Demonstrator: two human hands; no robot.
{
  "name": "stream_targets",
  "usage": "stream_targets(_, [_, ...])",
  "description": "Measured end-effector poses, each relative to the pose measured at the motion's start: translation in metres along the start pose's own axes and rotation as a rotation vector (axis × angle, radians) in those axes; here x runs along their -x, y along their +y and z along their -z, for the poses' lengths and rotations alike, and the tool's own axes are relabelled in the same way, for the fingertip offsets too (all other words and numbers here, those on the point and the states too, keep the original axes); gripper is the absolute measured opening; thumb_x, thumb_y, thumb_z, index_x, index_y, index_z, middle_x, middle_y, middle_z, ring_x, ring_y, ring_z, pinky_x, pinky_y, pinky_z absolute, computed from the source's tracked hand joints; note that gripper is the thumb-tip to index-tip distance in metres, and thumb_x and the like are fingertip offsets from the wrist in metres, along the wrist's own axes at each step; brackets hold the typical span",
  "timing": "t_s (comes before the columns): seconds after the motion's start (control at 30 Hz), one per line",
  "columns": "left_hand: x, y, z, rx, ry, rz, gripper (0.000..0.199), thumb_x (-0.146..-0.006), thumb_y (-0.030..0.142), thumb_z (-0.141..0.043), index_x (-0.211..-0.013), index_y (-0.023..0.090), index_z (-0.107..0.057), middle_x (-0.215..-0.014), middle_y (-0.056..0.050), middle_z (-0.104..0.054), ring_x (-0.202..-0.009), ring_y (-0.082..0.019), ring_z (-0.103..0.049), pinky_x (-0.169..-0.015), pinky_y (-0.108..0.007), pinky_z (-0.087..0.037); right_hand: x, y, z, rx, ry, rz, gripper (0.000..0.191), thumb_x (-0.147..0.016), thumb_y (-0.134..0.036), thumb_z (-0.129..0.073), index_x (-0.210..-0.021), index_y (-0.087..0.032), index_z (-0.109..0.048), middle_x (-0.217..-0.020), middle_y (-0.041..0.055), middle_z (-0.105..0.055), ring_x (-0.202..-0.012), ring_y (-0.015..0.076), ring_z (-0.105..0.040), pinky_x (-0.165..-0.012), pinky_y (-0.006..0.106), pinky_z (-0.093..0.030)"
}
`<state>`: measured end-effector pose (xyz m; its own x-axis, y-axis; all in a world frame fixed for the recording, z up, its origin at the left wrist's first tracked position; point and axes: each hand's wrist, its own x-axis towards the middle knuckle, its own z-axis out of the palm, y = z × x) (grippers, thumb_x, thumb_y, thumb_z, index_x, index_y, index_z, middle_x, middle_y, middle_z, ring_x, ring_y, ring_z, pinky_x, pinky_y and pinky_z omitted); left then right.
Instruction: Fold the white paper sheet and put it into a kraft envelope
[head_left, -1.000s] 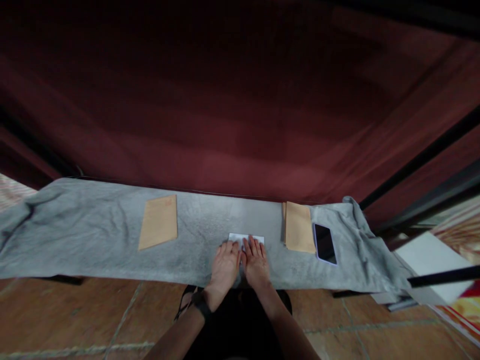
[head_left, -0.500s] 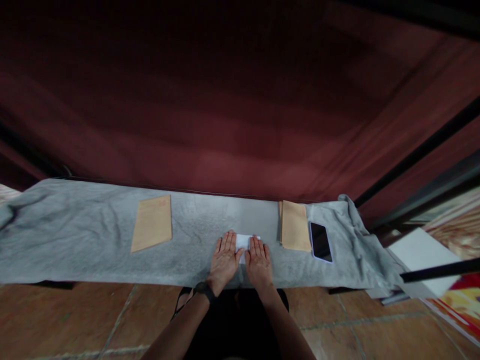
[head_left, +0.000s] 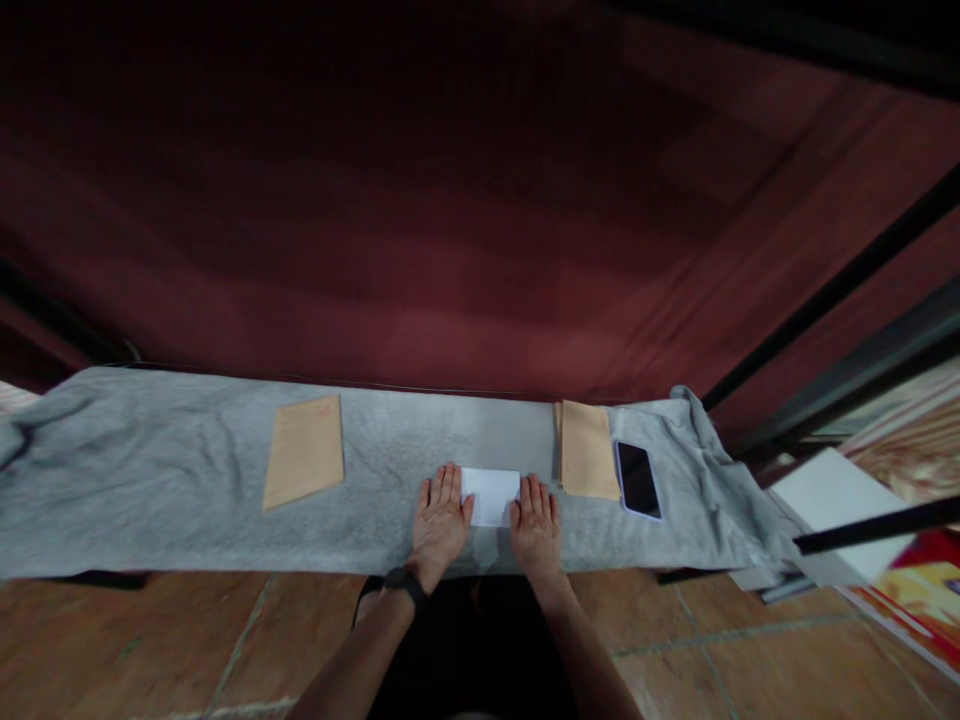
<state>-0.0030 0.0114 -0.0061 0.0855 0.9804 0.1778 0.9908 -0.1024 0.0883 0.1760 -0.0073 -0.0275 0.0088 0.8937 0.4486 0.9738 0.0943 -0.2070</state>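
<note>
A white folded sheet of paper (head_left: 491,497) lies flat on the grey cloth in front of me. My left hand (head_left: 441,515) rests palm down at its left edge, fingers stretched forward and thumb on or beside the paper. At the right edge my right hand (head_left: 535,522) lies flat in the same way, its thumb turned inward. Neither hand grips anything. Both palms hide the paper's side edges, so I cannot tell how far the fingers overlap it.
Grey cloth (head_left: 187,530) covers the long narrow table. One brown envelope (head_left: 305,452) lies to the left. Right of my hands are a small stack of brown envelopes (head_left: 589,452) and a phone (head_left: 638,480). A dark red curtain (head_left: 420,330) hangs behind the table.
My hands have slid apart, the left one slightly leftward and the right one rightward. More of the white paper between them shows now.
</note>
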Motion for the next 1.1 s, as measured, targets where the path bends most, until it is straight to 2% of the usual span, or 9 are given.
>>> stream_targets(0.13, [0.000,0.000,0.001,0.010,-0.007,-0.006,0.059,-0.099,0.035,-0.032,-0.150,0.006,-0.039,-0.156,-0.015,-0.039,-0.149,-0.027,-0.026,-0.121,-0.047,-0.019,-0.009,-0.022,0.001,-0.054,-0.050,0.060,0.050,-0.103,-0.024,-0.032,-0.150,-0.010,-0.038,-0.156,0.0143,-0.036,-0.144,0.0278,-0.033,-0.116,0.048,-0.028])
stream_targets(0.3, [0.001,-0.002,0.001,0.031,-0.018,-0.018,0.059,-0.098,0.033,-0.032,-0.150,0.007,-0.038,-0.157,-0.014,-0.038,-0.149,-0.026,-0.027,-0.121,-0.047,-0.019,-0.014,-0.045,-0.008,-0.108,-0.161,0.170,0.047,-0.103,-0.030,-0.038,-0.148,-0.016,-0.045,-0.151,0.0109,-0.045,-0.142,0.0251,-0.038,-0.116,0.045,-0.028])
stream_targets(0.43, [0.001,-0.004,0.001,0.038,-0.008,-0.013,0.061,-0.099,0.038,-0.031,-0.151,0.007,-0.037,-0.157,-0.014,-0.037,-0.148,-0.026,-0.028,-0.121,-0.046,-0.019,-0.007,-0.034,-0.012,-0.067,-0.084,0.157,0.049,-0.102,-0.031,-0.040,-0.147,-0.013,-0.044,-0.150,0.0148,-0.046,-0.139,0.0278,-0.041,-0.115,0.047,-0.027])
stream_targets(0.6, [0.006,-0.010,-0.002,0.046,0.030,0.009,0.063,-0.099,0.044,-0.033,-0.150,0.008,-0.039,-0.155,-0.016,-0.040,-0.149,-0.027,-0.027,-0.121,-0.047,-0.019,0.002,-0.006,-0.004,-0.037,-0.027,0.166,0.050,-0.104,-0.032,-0.034,-0.149,-0.012,-0.042,-0.148,0.0136,-0.048,-0.135,0.0282,-0.047,-0.115,0.046,-0.027])
stream_targets(0.8, [0.015,-0.020,0.000,0.048,0.104,0.070,0.056,-0.099,0.031,-0.030,-0.150,0.010,-0.040,-0.155,-0.014,-0.041,-0.147,-0.028,-0.031,-0.120,-0.050,-0.021,0.010,0.005,0.004,0.005,-0.016,0.185,0.049,-0.106,-0.030,-0.030,-0.149,-0.010,-0.042,-0.148,0.0134,-0.049,-0.135,0.0285,-0.047,-0.114,0.046,-0.028])
stream_targets(0.87, [0.016,-0.014,0.004,0.060,0.156,0.066,0.056,-0.098,0.027,-0.032,-0.149,0.008,-0.039,-0.155,-0.016,-0.040,-0.147,-0.029,-0.030,-0.120,-0.051,-0.022,0.011,0.006,0.005,0.002,-0.014,0.190,0.049,-0.105,-0.030,-0.031,-0.148,-0.010,-0.043,-0.147,0.0140,-0.050,-0.134,0.0283,-0.048,-0.114,0.047,-0.028])
stream_targets(0.93, [0.015,-0.001,0.008,0.091,0.169,-0.015,0.056,-0.097,0.025,-0.031,-0.150,0.006,-0.036,-0.157,-0.016,-0.037,-0.148,-0.027,-0.028,-0.120,-0.048,-0.024,0.011,0.006,0.006,-0.005,-0.013,0.190,0.049,-0.105,-0.030,-0.031,-0.147,-0.009,-0.044,-0.146,0.0146,-0.051,-0.134,0.0284,-0.048,-0.114,0.047,-0.028])
stream_targets(1.03, [0.015,0.023,0.008,0.153,0.088,-0.196,0.055,-0.099,0.027,-0.032,-0.150,0.010,-0.037,-0.158,-0.011,-0.038,-0.148,-0.024,-0.028,-0.120,-0.044,-0.027,0.011,0.007,0.007,-0.017,-0.015,0.191,0.048,-0.105,-0.029,-0.031,-0.146,-0.008,-0.045,-0.147,0.0153,-0.050,-0.135,0.0285,-0.046,-0.115,0.047,-0.027])
stream_targets(1.1, [0.015,0.034,0.005,0.168,0.031,-0.247,0.053,-0.099,0.030,-0.033,-0.150,0.013,-0.039,-0.157,-0.009,-0.039,-0.148,-0.024,-0.029,-0.120,-0.044,-0.026,0.012,0.008,0.009,-0.026,-0.026,0.194,0.048,-0.105,-0.029,-0.031,-0.147,-0.009,-0.044,-0.147,0.0150,-0.050,-0.136,0.0277,-0.045,-0.115,0.046,-0.028])
